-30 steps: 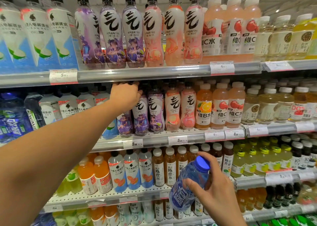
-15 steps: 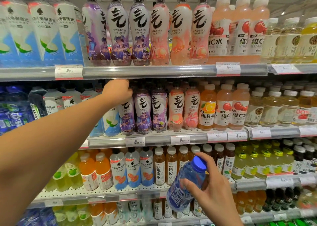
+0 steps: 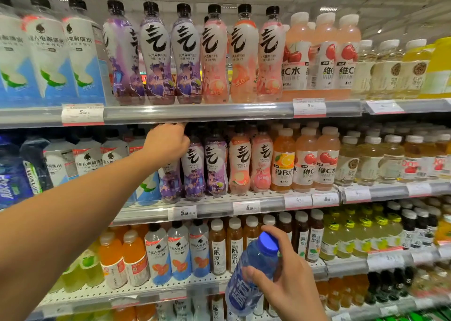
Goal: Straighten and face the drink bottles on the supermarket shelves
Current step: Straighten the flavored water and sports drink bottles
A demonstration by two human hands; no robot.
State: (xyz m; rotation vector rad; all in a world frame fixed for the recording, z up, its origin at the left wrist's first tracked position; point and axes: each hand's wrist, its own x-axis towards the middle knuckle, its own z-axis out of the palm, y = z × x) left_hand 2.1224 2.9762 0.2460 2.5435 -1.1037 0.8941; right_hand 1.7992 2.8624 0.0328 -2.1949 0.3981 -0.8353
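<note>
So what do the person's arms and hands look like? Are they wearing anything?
Both are bare. The left hand and its long forearm show no sleeve, glove, watch or ring. The right hand is bare too, down to the wrist at the frame's edge.

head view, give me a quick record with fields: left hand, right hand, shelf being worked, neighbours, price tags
left hand: left hand curled over the top of a purple bottle on the second shelf
right hand: right hand grips a blue bottle with a blue cap, off the shelf, tilted
shelf being worked: second shelf
neighbours: two more purple bottles to its right, then pink bottles
price tags: white price tag below the purple bottles
</note>
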